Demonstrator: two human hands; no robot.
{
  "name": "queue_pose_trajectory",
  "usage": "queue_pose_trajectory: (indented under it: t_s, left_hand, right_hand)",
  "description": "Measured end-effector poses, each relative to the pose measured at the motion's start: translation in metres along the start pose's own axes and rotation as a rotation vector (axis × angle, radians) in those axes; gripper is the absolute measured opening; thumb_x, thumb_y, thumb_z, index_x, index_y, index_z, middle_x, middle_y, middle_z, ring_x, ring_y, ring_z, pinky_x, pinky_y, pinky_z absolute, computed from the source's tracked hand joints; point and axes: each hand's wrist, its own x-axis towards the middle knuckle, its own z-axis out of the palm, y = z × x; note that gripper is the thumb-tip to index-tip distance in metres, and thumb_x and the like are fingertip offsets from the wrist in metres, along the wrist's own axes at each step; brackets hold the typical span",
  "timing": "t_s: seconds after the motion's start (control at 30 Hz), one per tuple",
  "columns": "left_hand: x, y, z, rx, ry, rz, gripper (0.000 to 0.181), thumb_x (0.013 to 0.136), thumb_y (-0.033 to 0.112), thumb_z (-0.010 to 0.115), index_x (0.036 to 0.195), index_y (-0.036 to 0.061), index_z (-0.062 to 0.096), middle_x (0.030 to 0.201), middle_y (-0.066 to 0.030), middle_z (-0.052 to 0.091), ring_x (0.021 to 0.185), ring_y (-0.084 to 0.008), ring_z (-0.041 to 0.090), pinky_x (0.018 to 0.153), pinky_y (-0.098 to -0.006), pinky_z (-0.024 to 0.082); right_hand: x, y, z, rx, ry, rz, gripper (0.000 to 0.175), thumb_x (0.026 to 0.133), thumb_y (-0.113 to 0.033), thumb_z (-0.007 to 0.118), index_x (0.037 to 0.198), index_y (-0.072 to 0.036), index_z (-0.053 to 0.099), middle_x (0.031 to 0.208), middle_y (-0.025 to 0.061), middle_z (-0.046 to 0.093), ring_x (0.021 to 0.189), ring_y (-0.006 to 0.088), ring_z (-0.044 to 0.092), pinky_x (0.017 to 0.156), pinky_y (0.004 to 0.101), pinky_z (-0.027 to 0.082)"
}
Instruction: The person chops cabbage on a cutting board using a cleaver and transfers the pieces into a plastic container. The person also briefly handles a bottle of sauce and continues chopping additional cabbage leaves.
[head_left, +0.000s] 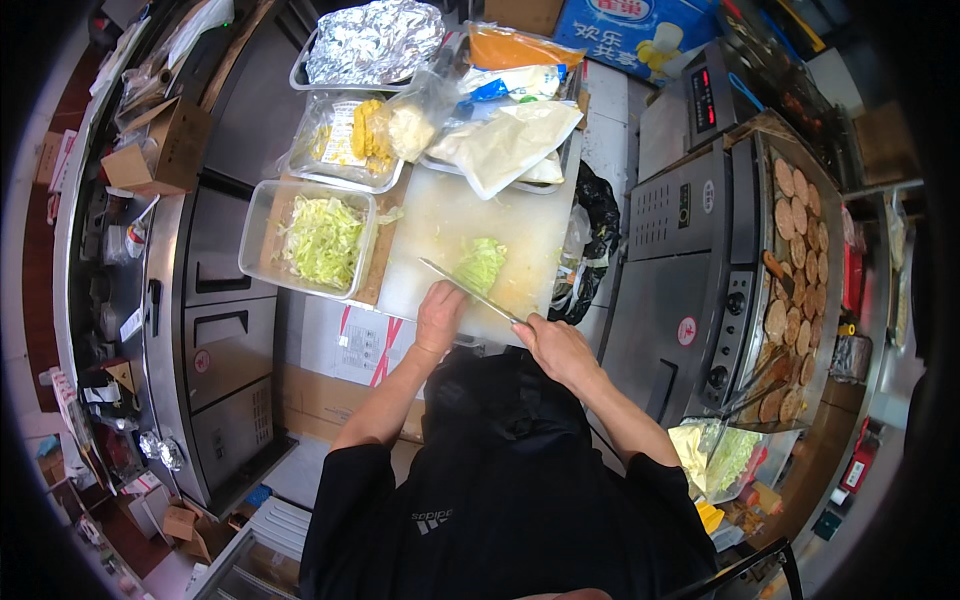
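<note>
My right hand (559, 349) grips the handle of a kitchen knife (466, 286). The blade slants up and left across a white cutting board (442, 217). Just beyond the blade lies a small heap of cut lettuce (482, 264). My left hand (441, 315) is curled close against the near side of the blade; whether anything is under its fingers is hidden. Left of the board, a clear plastic tub (259, 225) holds shredded lettuce (322, 244), with a few shreds lying outside its rim.
Behind the board are a foil-covered tray (375, 45), a tray with bagged yellow food (367, 135) and several food packets (525, 142). A black rubbish bag (598, 217) hangs at right. Further right, a griddle (772, 150) carries several patties (776, 319). Steel cabinets (225, 255) stand left.
</note>
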Motion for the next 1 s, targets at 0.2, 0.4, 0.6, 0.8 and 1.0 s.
queue_pose_trajectory:
  t_s: [0.2, 0.4, 0.6, 0.8, 1.0]
  left_hand:
    - [0.000, -0.004, 0.000, 0.018, -0.006, 0.002, 0.027, 0.076, -0.003, 0.075, 0.102, 0.0032, 0.072, 0.101, -0.0122, 0.068, 0.095, -0.0346, 0.065, 0.081, -0.0420, 0.056]
    - [-0.003, -0.006, 0.001, -0.003, 0.034, 0.035, 0.022, 0.077, -0.003, 0.075, 0.097, 0.0035, 0.072, 0.100, -0.0116, 0.067, 0.094, -0.0331, 0.065, 0.080, -0.0408, 0.056]
    - [-0.005, -0.002, 0.002, 0.001, 0.057, -0.021, 0.021, 0.077, -0.001, 0.077, 0.096, 0.0047, 0.072, 0.099, -0.0114, 0.067, 0.093, -0.0331, 0.065, 0.078, -0.0411, 0.056]
    - [-0.004, -0.004, 0.001, 0.008, 0.049, 0.032, 0.021, 0.075, -0.002, 0.072, 0.094, 0.0047, 0.069, 0.096, -0.0114, 0.063, 0.090, -0.0343, 0.062, 0.078, -0.0424, 0.054]
    - [-0.009, -0.005, 0.001, 0.055, -0.014, 0.035, 0.022, 0.078, 0.000, 0.070, 0.099, 0.0056, 0.069, 0.101, -0.0131, 0.063, 0.096, -0.0356, 0.061, 0.084, -0.0458, 0.053]
  right_hand:
    - [0.024, 0.000, 0.025, 0.000, 0.037, -0.010, 0.051, 0.107, -0.047, 0.044, 0.106, 0.000, 0.064, 0.091, 0.0284, 0.071, 0.089, 0.0495, 0.068, 0.082, 0.0573, 0.052]
    - [0.022, -0.001, 0.015, 0.090, 0.085, -0.029, 0.050, 0.108, -0.046, 0.045, 0.103, 0.000, 0.064, 0.088, 0.0283, 0.070, 0.087, 0.0495, 0.067, 0.080, 0.0567, 0.052]
    - [-0.002, 0.002, 0.001, 0.101, 0.017, -0.015, 0.049, 0.107, -0.045, 0.046, 0.098, 0.000, 0.062, 0.083, 0.0276, 0.069, 0.085, 0.0487, 0.066, 0.078, 0.0580, 0.049]
    - [-0.003, 0.000, 0.009, 0.047, 0.012, -0.007, 0.048, 0.108, -0.045, 0.045, 0.101, -0.001, 0.063, 0.086, 0.0280, 0.070, 0.088, 0.0485, 0.067, 0.079, 0.0568, 0.051]
    - [0.011, 0.000, 0.028, -0.040, 0.014, 0.015, 0.048, 0.107, -0.046, 0.046, 0.109, -0.001, 0.063, 0.092, 0.0291, 0.071, 0.093, 0.0496, 0.068, 0.083, 0.0578, 0.052]
